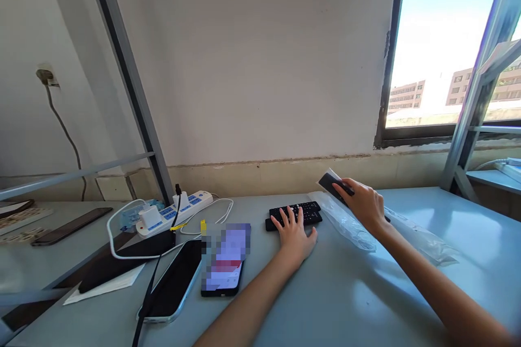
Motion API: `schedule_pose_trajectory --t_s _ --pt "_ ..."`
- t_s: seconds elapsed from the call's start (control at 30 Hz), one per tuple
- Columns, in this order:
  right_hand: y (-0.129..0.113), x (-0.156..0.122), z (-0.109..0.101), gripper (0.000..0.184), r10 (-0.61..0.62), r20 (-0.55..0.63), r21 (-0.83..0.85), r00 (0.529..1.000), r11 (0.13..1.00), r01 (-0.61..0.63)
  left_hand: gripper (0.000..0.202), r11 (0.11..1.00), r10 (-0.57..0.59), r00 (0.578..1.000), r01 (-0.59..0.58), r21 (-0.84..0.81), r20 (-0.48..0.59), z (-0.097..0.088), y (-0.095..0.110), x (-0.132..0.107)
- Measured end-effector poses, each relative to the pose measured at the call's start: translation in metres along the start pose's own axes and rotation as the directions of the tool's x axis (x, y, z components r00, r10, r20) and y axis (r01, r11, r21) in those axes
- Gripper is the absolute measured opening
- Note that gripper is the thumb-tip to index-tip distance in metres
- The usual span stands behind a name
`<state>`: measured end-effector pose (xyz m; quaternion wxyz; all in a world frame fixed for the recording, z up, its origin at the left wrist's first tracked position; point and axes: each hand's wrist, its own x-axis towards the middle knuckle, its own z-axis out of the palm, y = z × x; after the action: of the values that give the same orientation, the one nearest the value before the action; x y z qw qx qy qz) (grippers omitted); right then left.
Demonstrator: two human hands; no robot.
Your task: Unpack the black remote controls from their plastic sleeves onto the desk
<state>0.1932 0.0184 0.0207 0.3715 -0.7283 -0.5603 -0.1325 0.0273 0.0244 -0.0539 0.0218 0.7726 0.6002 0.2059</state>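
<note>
Fingers [291,218] wide on left hand [296,242]

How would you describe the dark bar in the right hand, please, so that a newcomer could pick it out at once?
Start from the window and come down to the blue-grey table. There the right hand grips a slim, tilted dark bar. Unlike the black buttoned pieces under the left hand, its visible face shows no buttons.

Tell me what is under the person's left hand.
Two black remotes lie side by side, partly under the left hand. Their right ends show; whatever the fingers cover is hidden.
</note>
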Motion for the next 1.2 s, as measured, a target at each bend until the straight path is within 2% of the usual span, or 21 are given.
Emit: schedule_pose_trajectory --t_s 0.17,0.27,0.37,0.6,0.77,1.0,1.13,1.2 --pt "0.025 0.009 0.001 0.029 0.172 0.137 -0.157 0.976 0.976 -0.150 0.058 1.000 -0.008 1.000 0.008 0.011 0.009 -0.012 -0.004 0.000" --pt "0.033 0.010 0.001 0.029 0.214 0.200 -0.194 0.956 0.965 -0.175 0.061 0.997 -0.064 0.997 0.062 0.047 0.047 -0.019 -0.003 -0.001" --pt "0.036 0.008 0.000 0.031 0.216 0.263 -0.219 0.940 0.963 -0.160 0.063 0.992 -0.105 0.991 0.097 0.086 0.086 -0.023 0.001 -0.004" --pt "0.040 0.007 0.004 0.033 0.229 0.335 -0.266 0.914 0.954 -0.142 0.059 0.996 -0.032 0.997 0.025 0.089 0.069 -0.022 0.005 -0.007" --pt "0.044 0.009 0.009 0.035 0.219 0.350 -0.272 0.911 0.954 -0.125 0.059 0.993 -0.085 0.993 0.077 0.094 0.082 -0.023 0.005 -0.008" --pt "0.037 0.005 0.012 0.050 0.177 0.405 -0.272 0.897 0.960 -0.066 0.062 0.988 -0.123 0.991 0.117 0.097 0.060 -0.024 0.007 -0.009" --pt "0.034 0.003 0.010 0.038 0.166 0.421 -0.286 0.892 0.957 -0.044 0.061 0.987 -0.128 0.990 0.122 0.105 0.055 -0.024 0.007 -0.009" --pt "0.036 0.006 0.006 0.032 0.187 0.407 -0.287 0.894 0.956 -0.070 0.063 0.984 -0.150 0.987 0.142 0.108 0.062 -0.024 0.007 -0.009"
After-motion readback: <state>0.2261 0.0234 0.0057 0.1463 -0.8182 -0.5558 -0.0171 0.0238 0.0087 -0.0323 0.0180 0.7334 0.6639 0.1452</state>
